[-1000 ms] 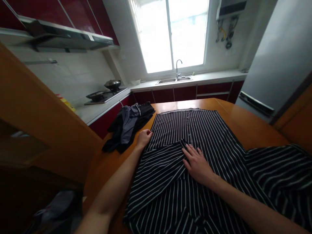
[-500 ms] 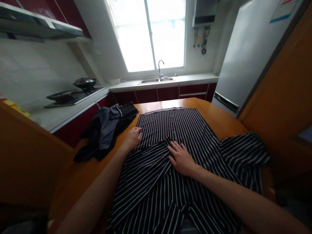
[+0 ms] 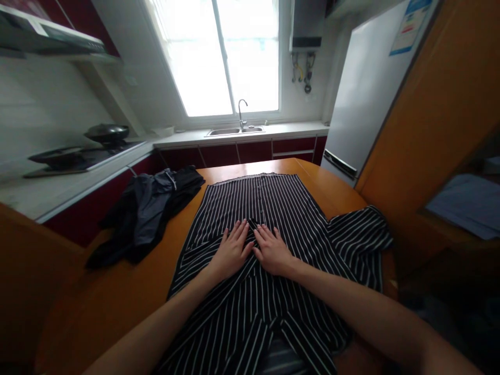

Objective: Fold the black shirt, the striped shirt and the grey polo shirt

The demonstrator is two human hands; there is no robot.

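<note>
Black cloth with thin white stripes fills the near part of the view: a shirt (image 3: 277, 203) spread on the wooden table (image 3: 332, 192), its collar (image 3: 304, 344) towards the person and its hem towards the far edge. The left sleeve (image 3: 200, 261) lies slantwise across the front, partly hidden under the left forearm. Both hands rest palm down near the middle of the shirt, side by side, thumbs close together: the left hand (image 3: 231, 249) on the slanting sleeve, the right hand (image 3: 273, 252) just beside its end. Fingers are stretched out nearly straight, pressing on the fabric and pinching nothing.

The cloth looks thin, light and limp, not fragile, though apt to slide on itself and to wrinkle, so a flat palm probably steadies it better than a pinch. For lifting, good places would be the shoulder and the hem corner of one side, taken together; a single hold in the middle would likely let it bunch. The other sleeve (image 3: 357, 239) lies loosely out to the right, near the table's edge, and its wrist end seems the natural hold.

Farther left on the table sits a heap of dark clothes (image 3: 150, 208). Beyond are a stove (image 3: 97, 162), a sink (image 3: 224, 132) under the window (image 3: 250, 62), and a fridge (image 3: 359, 88).
</note>
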